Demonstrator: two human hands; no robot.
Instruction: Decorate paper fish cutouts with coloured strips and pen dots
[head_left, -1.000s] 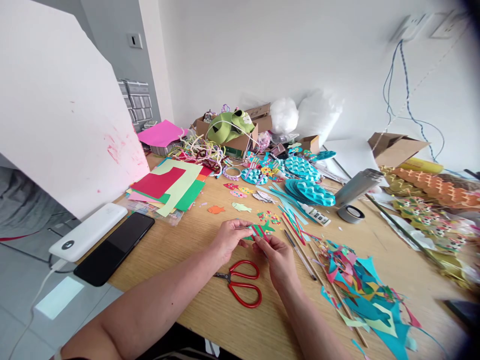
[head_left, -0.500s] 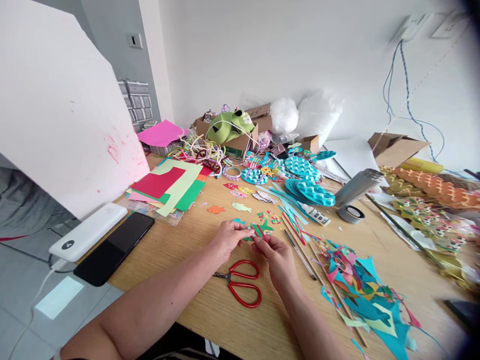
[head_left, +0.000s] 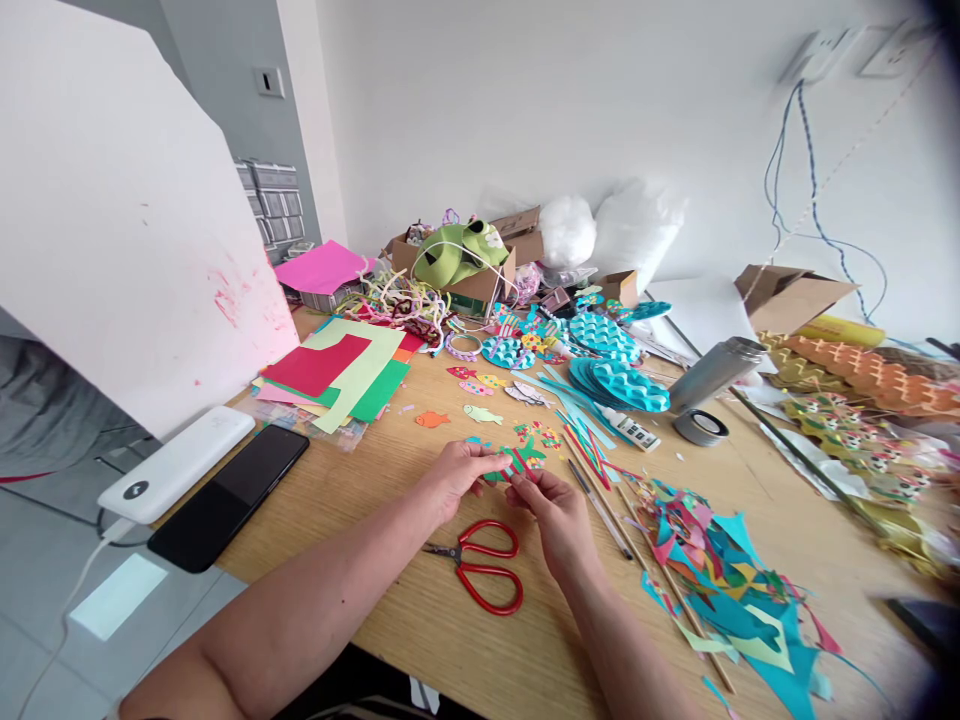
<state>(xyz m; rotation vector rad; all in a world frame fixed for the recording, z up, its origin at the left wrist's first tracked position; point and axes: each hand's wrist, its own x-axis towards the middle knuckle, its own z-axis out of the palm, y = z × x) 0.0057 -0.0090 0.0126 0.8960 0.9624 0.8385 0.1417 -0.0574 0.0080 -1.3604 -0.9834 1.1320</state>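
Note:
Between my two hands is a green paper fish (head_left: pixel 529 455) with red stripes, held above the table. My left hand (head_left: pixel 459 480) pinches its left side, and my right hand (head_left: pixel 553 510) grips its lower right edge; the fingers cover part of it. Just below lie scissors (head_left: pixel 491 590) with red handles, their blades partly hidden by my left forearm. Beyond my hands are an orange paper fish (head_left: pixel 432 420), a pale green paper fish (head_left: pixel 481 414) and small colourful paper bits (head_left: pixel 551 437). A pen (head_left: pixel 600 510) lies right of my right hand.
Paper scraps (head_left: pixel 739 570) and a wooden stick (head_left: pixel 682 600) lie at right. Further back are a glue bottle (head_left: pixel 632 430), blue wavy discs (head_left: pixel 615 385) and a steel flask (head_left: pixel 716 372). Coloured paper sheets (head_left: pixel 367 390), a phone (head_left: pixel 232 495) and a white power bank (head_left: pixel 176 460) are at left.
The striped paper fish has shifted and turned slightly between my fingers. Both hands keep hold of it in nearly the same place.

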